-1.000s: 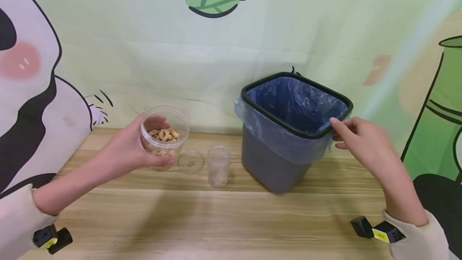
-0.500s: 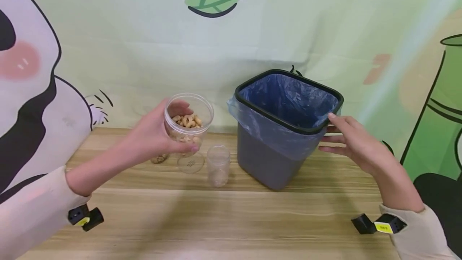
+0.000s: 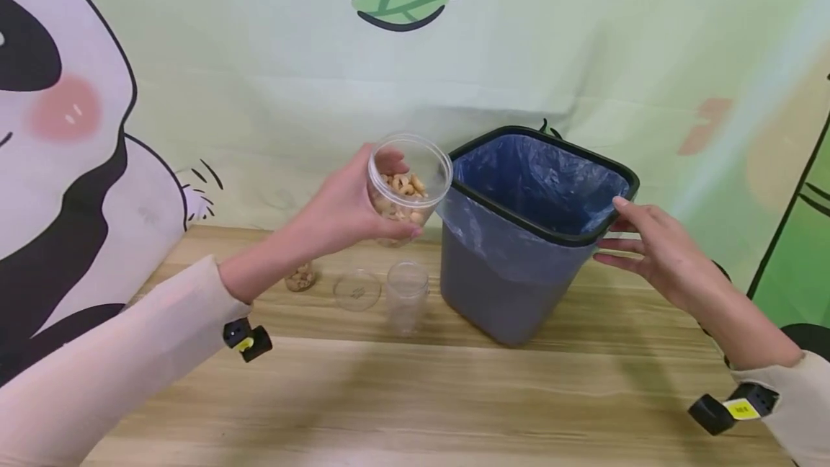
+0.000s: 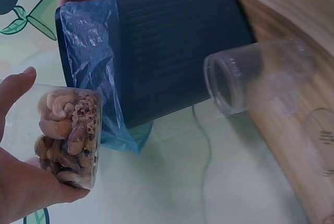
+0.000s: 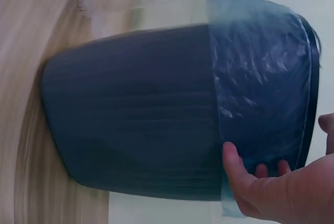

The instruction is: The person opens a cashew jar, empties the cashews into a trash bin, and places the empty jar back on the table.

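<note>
My left hand (image 3: 346,200) grips a clear plastic jar (image 3: 424,164) without a lid, tilted, with mixed nuts (image 4: 68,135) in its bottom. The jar overlaps the left corner of the trash bin (image 3: 496,294) in the head view. The bin is grey with a black rim, and a blue plastic bag (image 3: 476,233) lines it and folds over the outside. At the bin's right corner is my right hand (image 3: 674,251), thumb tip at the rim and fingers spread along the bagged outer wall. In the right wrist view its fingertips (image 5: 229,151) lie against the bag.
A clear plastic cup (image 3: 407,301) stands on the wooden table (image 3: 415,402) left of the bin. Beside it lies a round clear lid (image 3: 358,290). Another small container of nuts (image 3: 300,278) sits behind my left forearm. A printed cloth backdrop (image 3: 292,56) hangs behind.
My left hand has carried the nut jar up and to the right, toward the bin. My right hand's fingers have spread from a pinch at the rim, and the bin has shifted slightly.
</note>
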Demonstrator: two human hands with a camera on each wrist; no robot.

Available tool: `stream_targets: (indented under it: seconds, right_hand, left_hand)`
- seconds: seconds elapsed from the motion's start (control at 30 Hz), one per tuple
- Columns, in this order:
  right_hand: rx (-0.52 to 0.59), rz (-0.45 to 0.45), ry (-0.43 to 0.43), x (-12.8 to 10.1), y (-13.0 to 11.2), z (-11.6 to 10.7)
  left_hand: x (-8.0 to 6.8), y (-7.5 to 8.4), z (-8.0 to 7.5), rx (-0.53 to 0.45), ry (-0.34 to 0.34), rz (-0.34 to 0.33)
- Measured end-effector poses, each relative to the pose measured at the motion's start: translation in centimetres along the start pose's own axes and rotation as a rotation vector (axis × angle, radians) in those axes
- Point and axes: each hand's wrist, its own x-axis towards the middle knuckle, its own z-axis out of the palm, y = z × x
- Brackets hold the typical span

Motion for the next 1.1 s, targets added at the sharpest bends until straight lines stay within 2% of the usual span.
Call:
stream_targets:
  seconds: [0.3, 0.43, 0.63, 0.87, 1.1]
  right_hand:
    - [0.057, 0.032, -0.022, 0.5, -0.6, 0.9]
    - [0.052, 0.058, -0.026, 0.6, -0.4, 0.8]
    - [0.038, 0.089, -0.005, 0.6, -0.2, 0.9]
    - [-0.092, 0.072, 0.055, 0.3, 0.1, 1.5]
    - [0.012, 0.077, 0.006, 0.5, 0.4, 2.1]
  left_hand:
    - [3.0, 0.8, 0.7, 0.033, 0.05, 0.022]
    - [4.1, 1.4, 0.9, 0.122, 0.07, 0.034]
    - [5.1, 1.6, 0.9, 0.182, 0.088, 0.035]
    - [6.1, 1.7, 0.7, 0.231, 0.114, 0.044]
    - [6.8, 2.2, 0.9, 0.328, 0.107, 0.066]
